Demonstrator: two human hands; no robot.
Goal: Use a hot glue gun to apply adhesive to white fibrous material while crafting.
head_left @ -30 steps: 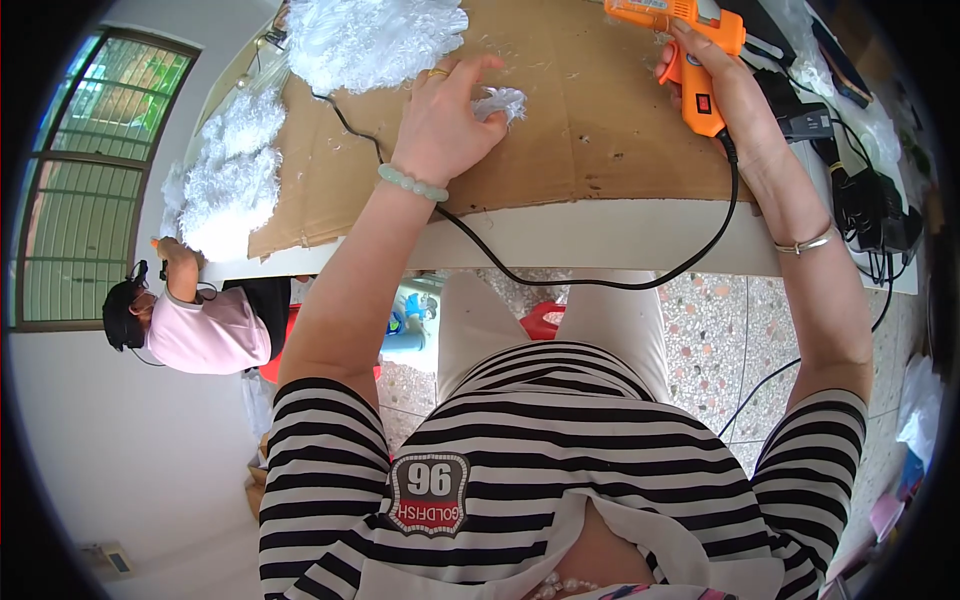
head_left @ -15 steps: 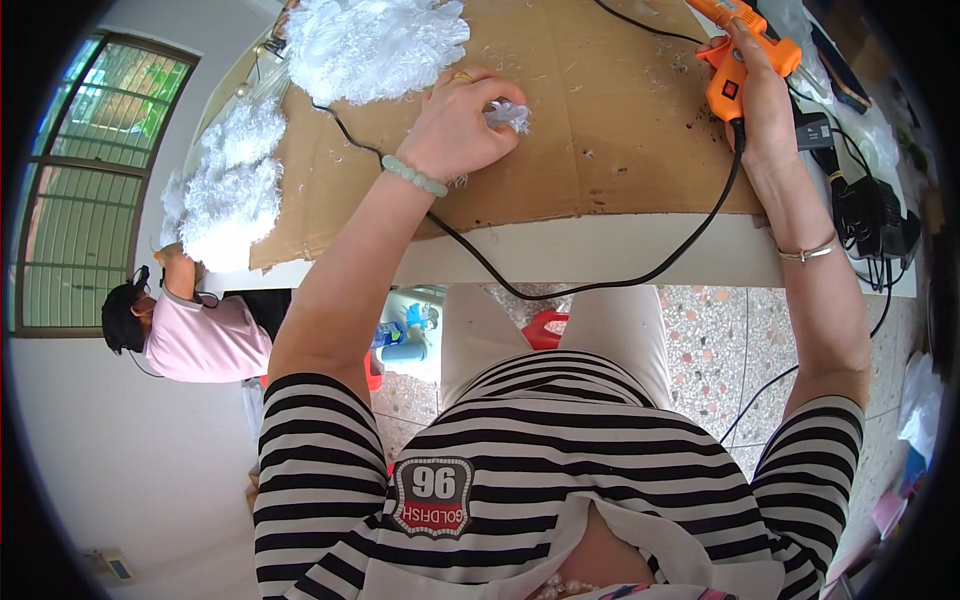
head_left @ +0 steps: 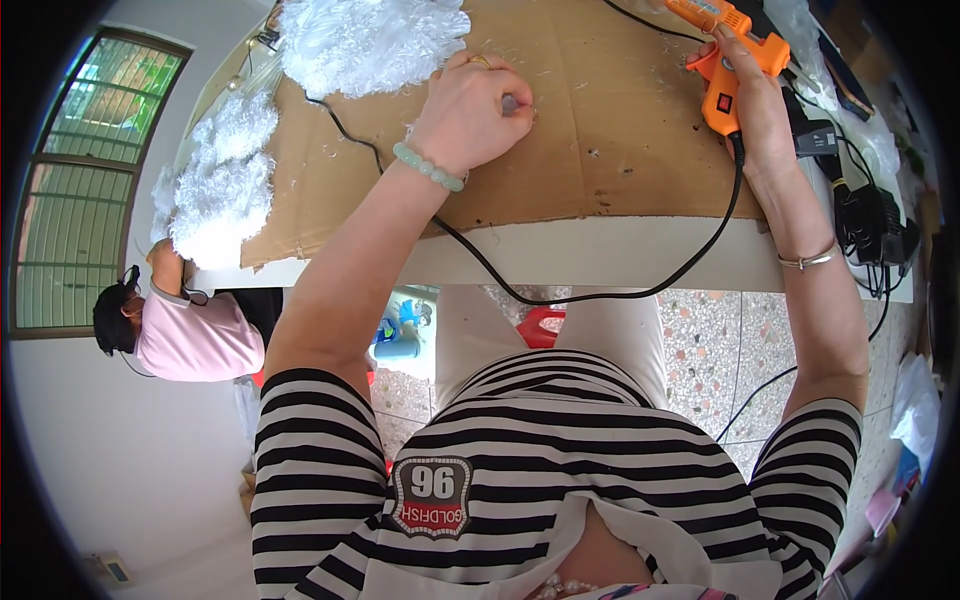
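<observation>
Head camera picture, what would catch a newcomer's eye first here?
The bright orange glue gun at the top right stands out most, held in the right hand over the brown cardboard sheet. Next come the fluffy white tufts piled at the top left of the cardboard. The left hand, closed with fingers curled, presses down on the cardboard just below them.

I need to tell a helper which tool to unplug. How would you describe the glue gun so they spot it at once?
Find the brown cardboard sheet covering the white table. At its far right corner, the person's right hand grips the glue gun. It is the only bright orange thing there, pistol-shaped, with a black cord looping off the table's near edge, unlike the white fluffy material at the left.
</observation>
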